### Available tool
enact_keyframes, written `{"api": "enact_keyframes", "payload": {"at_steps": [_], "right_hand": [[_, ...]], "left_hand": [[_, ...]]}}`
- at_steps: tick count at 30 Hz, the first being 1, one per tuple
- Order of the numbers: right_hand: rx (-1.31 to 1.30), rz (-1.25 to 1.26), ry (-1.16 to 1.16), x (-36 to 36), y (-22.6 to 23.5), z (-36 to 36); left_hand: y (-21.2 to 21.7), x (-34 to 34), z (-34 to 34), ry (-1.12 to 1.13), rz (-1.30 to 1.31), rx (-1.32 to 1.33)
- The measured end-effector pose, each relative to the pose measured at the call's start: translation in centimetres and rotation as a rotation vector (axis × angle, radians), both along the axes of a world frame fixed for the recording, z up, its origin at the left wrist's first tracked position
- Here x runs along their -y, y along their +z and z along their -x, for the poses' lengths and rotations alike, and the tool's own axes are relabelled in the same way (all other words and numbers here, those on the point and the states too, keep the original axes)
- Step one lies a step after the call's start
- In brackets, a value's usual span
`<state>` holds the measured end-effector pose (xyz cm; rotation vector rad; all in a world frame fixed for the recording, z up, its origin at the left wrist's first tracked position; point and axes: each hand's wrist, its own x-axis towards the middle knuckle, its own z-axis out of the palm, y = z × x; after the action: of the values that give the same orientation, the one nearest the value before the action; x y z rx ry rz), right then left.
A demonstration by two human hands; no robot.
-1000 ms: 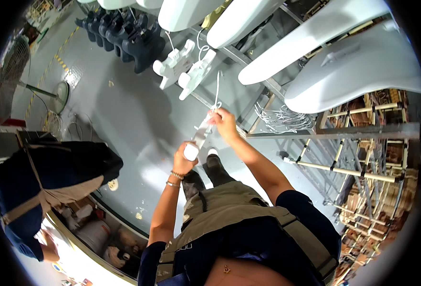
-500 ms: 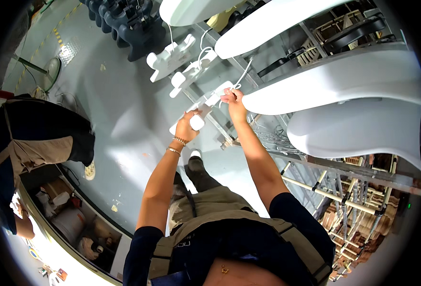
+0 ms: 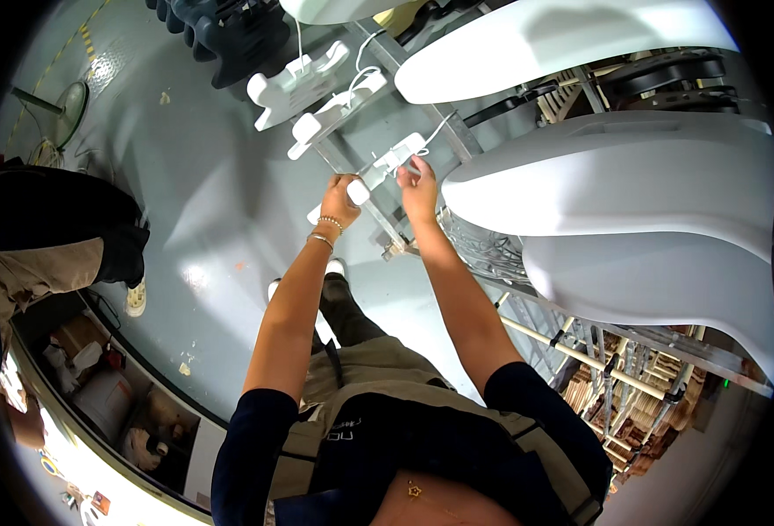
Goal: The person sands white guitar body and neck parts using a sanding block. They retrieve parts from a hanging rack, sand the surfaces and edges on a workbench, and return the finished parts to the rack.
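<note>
My left hand (image 3: 340, 198) grips the lower end of a small white moulded part (image 3: 385, 164) raised in front of me. My right hand (image 3: 419, 187) pinches the thin wire loop at the part's upper end, close to a slanted metal rack bar (image 3: 365, 188). Two more white parts of the same shape (image 3: 303, 83) hang on wires from the rack just above and to the left. A bracelet sits on my left wrist.
Large white moulded shells (image 3: 632, 184) hang on the rack at right and above. Dark moulded parts (image 3: 229, 35) are stacked at the top left. Another person (image 3: 45, 237) stands at left on the grey floor. A bench with clutter runs along the lower left.
Both hands have lifted the white part higher and further up the rack, closer to the two hanging parts. The view has tilted, so the big shells now fill the right side.
</note>
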<state>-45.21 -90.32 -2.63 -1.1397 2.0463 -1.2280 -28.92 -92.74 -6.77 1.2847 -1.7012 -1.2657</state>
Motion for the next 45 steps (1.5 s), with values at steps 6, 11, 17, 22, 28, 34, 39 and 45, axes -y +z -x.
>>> {"api": "enact_keyframes", "payload": {"at_steps": [6,11,17,22,28,34,39,45], "right_hand": [[0.038,-0.016,0.164,-7.8,3.0,-1.8],[0.099,-0.265,0.321,-15.9,7.3,-3.9],[0.256,-0.392,0.967,-19.5,23.9,-1.6],[0.465,0.655,0.907,-20.2,37.0,3.6],[0.091,1.013,-0.226,-13.5,44.3,8.0],[-0.331,1.259,-0.361,-7.0,50.5,9.5],[-0.542,1.183,-0.476,-6.9,51.9,8.5],[-0.123,1.238,-0.158,-10.8,53.1,10.8]], "left_hand": [[-1.2,1.7,0.6,-0.056,0.001,0.071],[-3.9,3.0,1.5,-0.010,-0.019,0.144],[0.9,-0.5,-0.7,0.113,0.206,0.034],[16.8,-8.6,-4.2,-0.112,0.628,-0.133],[41.5,-8.4,-0.3,-0.354,1.036,-0.685],[58.0,-7.1,7.3,-0.531,0.900,-0.865],[59.2,-6.8,10.3,-0.599,0.672,-0.874],[60.4,-8.2,10.1,-0.448,0.707,-0.856]]}}
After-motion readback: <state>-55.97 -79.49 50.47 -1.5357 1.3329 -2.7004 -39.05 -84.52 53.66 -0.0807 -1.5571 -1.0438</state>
